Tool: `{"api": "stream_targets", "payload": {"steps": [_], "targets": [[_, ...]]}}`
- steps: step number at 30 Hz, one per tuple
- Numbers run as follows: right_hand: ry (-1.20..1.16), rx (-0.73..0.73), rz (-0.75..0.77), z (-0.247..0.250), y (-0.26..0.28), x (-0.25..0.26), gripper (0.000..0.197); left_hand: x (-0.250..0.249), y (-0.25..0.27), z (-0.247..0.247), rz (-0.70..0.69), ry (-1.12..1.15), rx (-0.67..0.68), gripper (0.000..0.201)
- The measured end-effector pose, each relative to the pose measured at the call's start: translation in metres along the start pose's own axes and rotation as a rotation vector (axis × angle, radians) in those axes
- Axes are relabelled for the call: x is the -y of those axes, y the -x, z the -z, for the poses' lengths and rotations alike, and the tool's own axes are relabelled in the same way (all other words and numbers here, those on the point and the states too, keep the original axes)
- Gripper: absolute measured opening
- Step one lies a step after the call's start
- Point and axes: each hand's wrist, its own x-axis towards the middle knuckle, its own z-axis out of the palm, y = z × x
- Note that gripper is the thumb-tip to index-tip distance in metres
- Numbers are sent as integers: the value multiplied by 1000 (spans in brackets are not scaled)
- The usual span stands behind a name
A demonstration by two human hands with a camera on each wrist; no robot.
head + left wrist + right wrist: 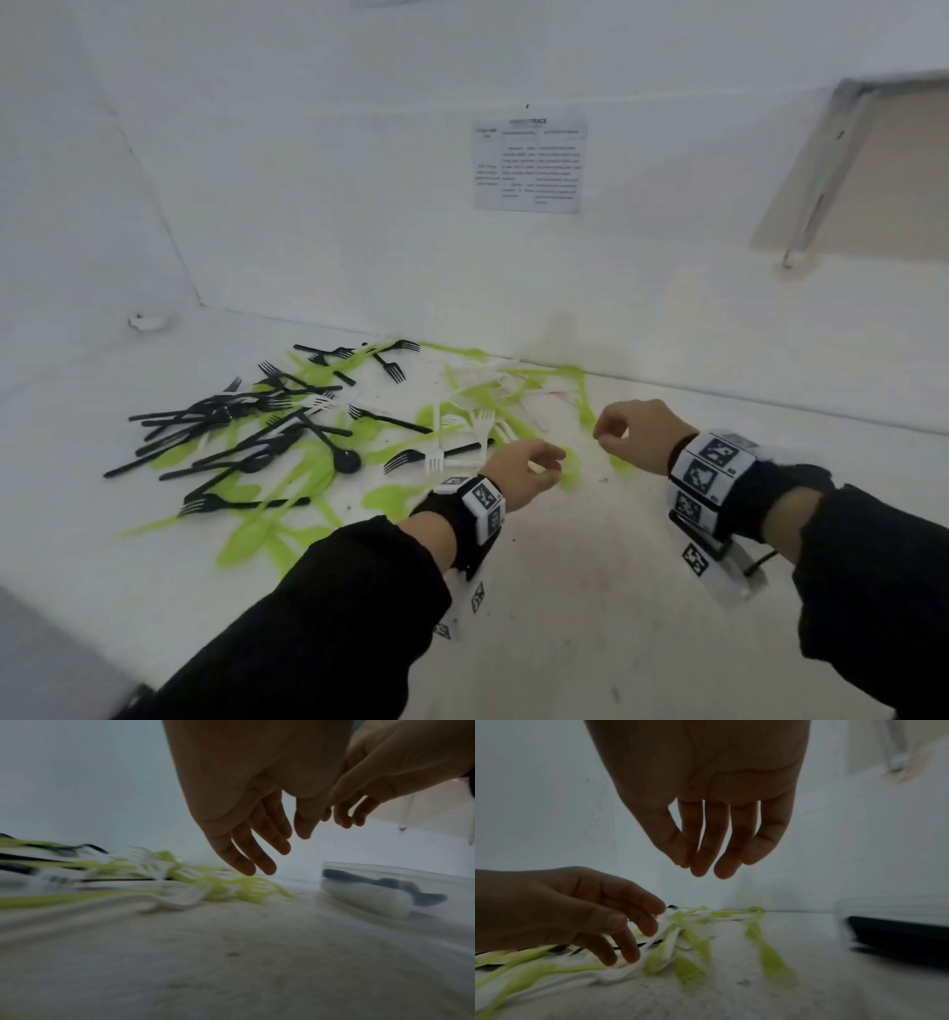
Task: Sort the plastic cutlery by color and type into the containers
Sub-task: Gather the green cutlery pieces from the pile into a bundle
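Note:
A mixed pile of plastic cutlery lies on the white table (590,591): black forks and spoons (246,431) at the left, green pieces (287,478) throughout, white forks (477,421) toward the right. My left hand (549,465) hovers over the pile's near right edge with relaxed fingers (267,862) and holds nothing. My right hand (606,437) hangs just right of it, fingers (700,866) pointing down and loosely together, also empty. A clear container (385,869) holding black cutlery (380,882) stands to the right, out of the head view.
A printed sheet (529,164) is stuck on the back wall. A slanted panel with a metal bracket (821,174) hangs at the upper right. A small white fitting (146,322) sits at the left wall's base. The walls box the table in at the left and back.

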Motion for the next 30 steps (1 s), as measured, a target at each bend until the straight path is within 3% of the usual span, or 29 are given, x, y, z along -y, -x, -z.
{"api": "stream_targets", "payload": {"steps": [4, 9, 13, 16, 18, 25, 30], "targets": [[6, 107, 0, -31, -27, 49, 20, 43, 19, 71, 86, -107, -141, 23], [-3, 165, 12, -66, -56, 110, 26, 114, 40, 162, 328, -348, -288, 23], [-45, 199, 91, -95, -85, 157, 31, 162, 47, 211, 548, -635, -138, 31], [38, 268, 120, -121, -111, 184, 39, 187, 43, 214, 645, -757, 34, 60], [119, 297, 141, -137, -127, 195, 43, 198, 38, 209, 650, -748, 53, 67], [236, 281, 189, -168, -165, 230, 55, 205, 30, 223, 492, -569, -70, 31], [278, 292, 124, -176, -182, 243, 38, 209, 36, 228, 456, -522, -99, 26]]}}
